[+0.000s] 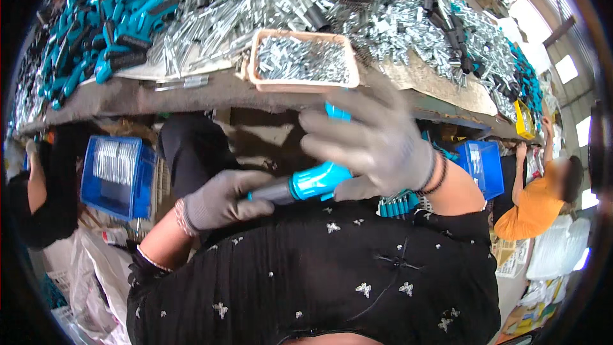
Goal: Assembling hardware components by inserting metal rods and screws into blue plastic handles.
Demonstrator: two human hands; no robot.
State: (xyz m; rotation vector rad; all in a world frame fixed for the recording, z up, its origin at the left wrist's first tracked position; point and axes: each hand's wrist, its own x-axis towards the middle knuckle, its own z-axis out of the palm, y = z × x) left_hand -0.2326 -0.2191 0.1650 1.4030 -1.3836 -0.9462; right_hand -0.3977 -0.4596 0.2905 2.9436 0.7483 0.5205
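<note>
Left gloved hand [223, 203]: closed around the dark end of the teal-and-black tool housing [315, 182], held before the torso. Teal section projects beyond that grip, running beneath the right gloved hand [370, 144], blurred; its hold I cannot tell.

- Left hand [223, 201]: grey glove, a pale pinkish band [184, 218] at its cuff, a thin light bracelet [154, 260] farther up
- Right hand [377, 144]: matching grey glove, blurred; dark beaded bracelets [439, 176]
- Black top [287, 281] scattered with small white butterfly-like motifs [363, 289]
- Black legwear [193, 147]
</note>
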